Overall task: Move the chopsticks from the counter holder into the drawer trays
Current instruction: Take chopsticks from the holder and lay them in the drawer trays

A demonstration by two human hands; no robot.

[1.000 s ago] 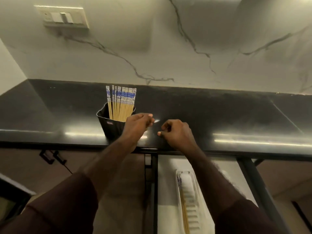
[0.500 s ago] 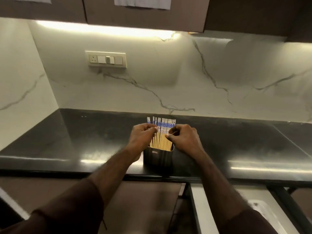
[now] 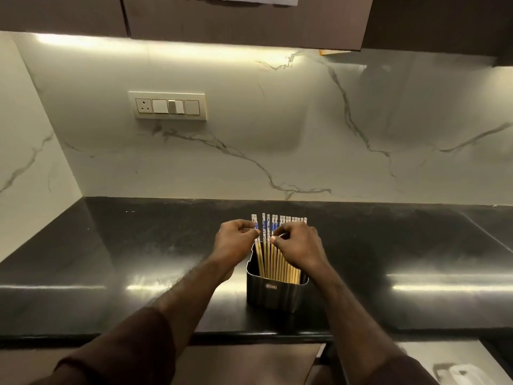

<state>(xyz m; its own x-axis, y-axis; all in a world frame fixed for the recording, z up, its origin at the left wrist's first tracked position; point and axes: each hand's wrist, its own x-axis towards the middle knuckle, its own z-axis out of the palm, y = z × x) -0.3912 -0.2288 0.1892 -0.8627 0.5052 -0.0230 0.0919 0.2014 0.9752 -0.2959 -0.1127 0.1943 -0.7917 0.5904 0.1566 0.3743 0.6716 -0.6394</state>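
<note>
A black holder [image 3: 273, 294] stands on the dark counter [image 3: 111, 259] near its front edge. Several wooden chopsticks [image 3: 273, 262] with blue-and-white tops stand upright in it. My left hand [image 3: 236, 244] pinches the leftmost chopstick just below its patterned top. My right hand [image 3: 298, 247] has its thumb and fingers curled round the chopsticks beside it, covering the right part of the bundle. The open drawer [image 3: 444, 365] shows only as a pale strip at the bottom right; its trays are hidden from view.
A marble backsplash with a switch plate [image 3: 167, 106] rises behind the counter. Dark upper cabinets [image 3: 249, 20] hang overhead. A closed brown cabinet front [image 3: 249, 362] lies below the counter edge.
The view has tilted up from the drawer toward the wall. Both hands rose from the counter edge to the chopstick tops and now pinch them; the left-hand chopstick stands a little apart.
</note>
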